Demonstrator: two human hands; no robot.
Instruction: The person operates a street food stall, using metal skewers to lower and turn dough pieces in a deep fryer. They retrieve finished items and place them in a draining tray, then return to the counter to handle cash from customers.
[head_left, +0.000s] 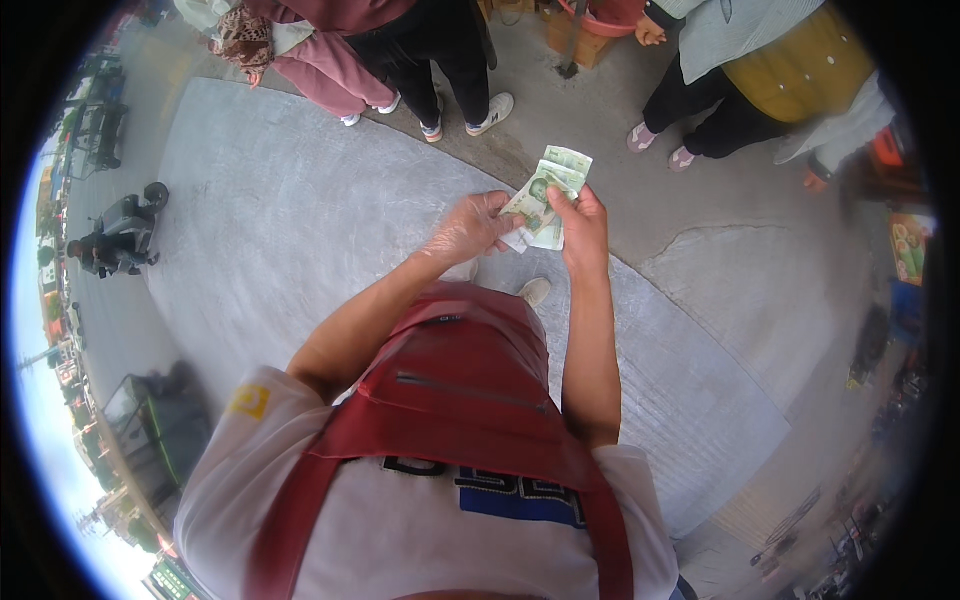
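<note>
Several green banknotes (538, 196) are fanned out between my two hands, in front of my body. My left hand (471, 227) wears a thin clear plastic glove and pinches the lower left end of the notes. On their right side, my right hand (583, 225) grips them, its thumb lying across the top note beside the printed portrait. A whitish paper end (516, 240) sticks out below my left fingers. Beneath my hands hangs the dark red apron (461, 360) that I wear over a white shirt.
People in dark trousers (457, 67) and pink trousers (330, 75) stand ahead on the left. Another person in a mustard garment (799, 67) is at the right, near a red basin (604, 19) on cardboard boxes (574, 41). A rider on a scooter (124, 225) is on the road at left.
</note>
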